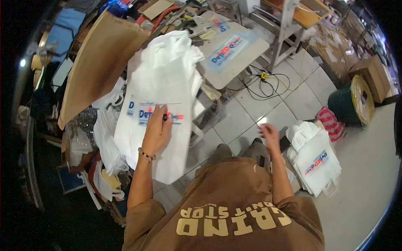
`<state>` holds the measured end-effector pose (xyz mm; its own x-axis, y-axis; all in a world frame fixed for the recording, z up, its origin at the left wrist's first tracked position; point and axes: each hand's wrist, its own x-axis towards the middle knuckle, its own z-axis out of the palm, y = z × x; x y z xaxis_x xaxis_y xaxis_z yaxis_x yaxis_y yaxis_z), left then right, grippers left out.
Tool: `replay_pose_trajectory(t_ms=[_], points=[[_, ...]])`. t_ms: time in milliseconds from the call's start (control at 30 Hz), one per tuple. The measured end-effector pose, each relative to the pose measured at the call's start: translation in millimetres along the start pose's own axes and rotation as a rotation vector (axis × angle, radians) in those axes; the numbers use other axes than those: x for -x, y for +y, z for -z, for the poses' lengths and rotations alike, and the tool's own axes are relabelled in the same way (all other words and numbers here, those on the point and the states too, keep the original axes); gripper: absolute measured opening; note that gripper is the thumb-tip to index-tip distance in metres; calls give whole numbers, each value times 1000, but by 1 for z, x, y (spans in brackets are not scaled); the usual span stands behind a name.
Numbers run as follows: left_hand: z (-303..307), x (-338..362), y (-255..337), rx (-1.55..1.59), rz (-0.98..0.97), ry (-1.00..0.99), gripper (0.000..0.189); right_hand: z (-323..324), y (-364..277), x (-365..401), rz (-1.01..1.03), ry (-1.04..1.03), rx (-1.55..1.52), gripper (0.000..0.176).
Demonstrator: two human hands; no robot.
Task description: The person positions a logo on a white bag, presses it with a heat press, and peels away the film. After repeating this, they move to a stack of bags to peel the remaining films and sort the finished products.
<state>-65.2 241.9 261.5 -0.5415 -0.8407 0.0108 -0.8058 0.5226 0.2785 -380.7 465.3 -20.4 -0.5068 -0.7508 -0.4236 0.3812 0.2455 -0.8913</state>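
My left hand [158, 127] lies flat on a white bag [169, 85] with blue and red lettering, its fingers stretched over the print. A small dark object, perhaps a ring, shows at the fingers. Under and behind that bag is a pile of similar white bags [167, 48]. Out to the right, above the floor, my right hand [270, 136] has its fingers apart and holds nothing. Beside it on the right, a stack of printed white bags [316, 165] with handles rests at the edge of a pale table.
A board with the same printed lettering [230, 50] stands ahead. A large curved brown panel [100, 62] rises at the left. Black and yellow cables [268, 85] cross the tiled floor. A green roll [345, 104] and a red-striped bundle [330, 123] sit on the pale table [364, 175].
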Motion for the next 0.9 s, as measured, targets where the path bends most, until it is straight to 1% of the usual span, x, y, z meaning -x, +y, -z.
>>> replay_pose_trajectory(t_ms=[33,67,100,133,167,200,267,300,333,367,400,433,467,500,533,567,633,667,733,767,800,867,900], points=[[9,-1,-1,111,4,-56,53,-48,-45,8,24,-270,-34,34],[17,-3,-1,122,16,-49,53,-93,-85,20,4,-483,-127,39],[22,-3,-6,234,3,-117,52,-132,-100,31,0,-647,-186,44],[25,-2,-6,337,-15,-188,52,-159,-122,49,19,-717,-229,45],[14,0,-15,211,-231,-60,51,-179,-137,61,32,-784,-274,47],[11,2,-16,220,-230,-54,51,-197,-139,66,32,-785,-263,47],[6,5,-9,245,-375,-63,48,-222,-141,69,92,-640,-318,45],[5,6,-3,201,-436,6,46,-224,-139,68,89,-641,-308,45],[1,7,-2,209,-433,10,46,-222,-136,65,23,-655,-359,43],[-3,8,-2,201,-471,54,46,-222,-135,64,-44,-668,-411,41],[-7,8,-1,191,-509,97,45,-223,-136,66,-47,-667,-403,41],[-11,8,2,224,-540,155,34,-223,-139,70,-91,-650,-419,40],[-15,7,-2,234,-540,157,34,-222,-141,72,-132,-631,-434,39],[-22,5,-6,253,-578,183,28,-221,-139,71,-132,-626,-426,39],[-25,4,-9,271,-616,207,22,-219,-135,70,-102,-624,-351,39],[-25,3,-11,276,-615,208,22,-218,-132,69,-73,-622,-277,39],[-23,0,-13,405,-461,172,12,-221,-130,73,-58,-597,-302,39],[-18,-4,-14,407,-460,173,12,-222,-130,75,-38,-575,-331,39],[-7,-13,-19,562,-80,19,17,-222,-133,79,-23,-555,-284,38],[-6,-20,-25,593,-4,17,19,-222,-134,81,-9,-536,-240,38],[-5,-26,-30,593,-2,21,19,-223,-134,81,-8,-540,-238,38],[0,-38,-41,683,127,-64,18,-224,-135,82,9,-497,-252,41],[-6,-45,-52,670,49,-7,21,-225,-135,84,11,-502,-253,41]])
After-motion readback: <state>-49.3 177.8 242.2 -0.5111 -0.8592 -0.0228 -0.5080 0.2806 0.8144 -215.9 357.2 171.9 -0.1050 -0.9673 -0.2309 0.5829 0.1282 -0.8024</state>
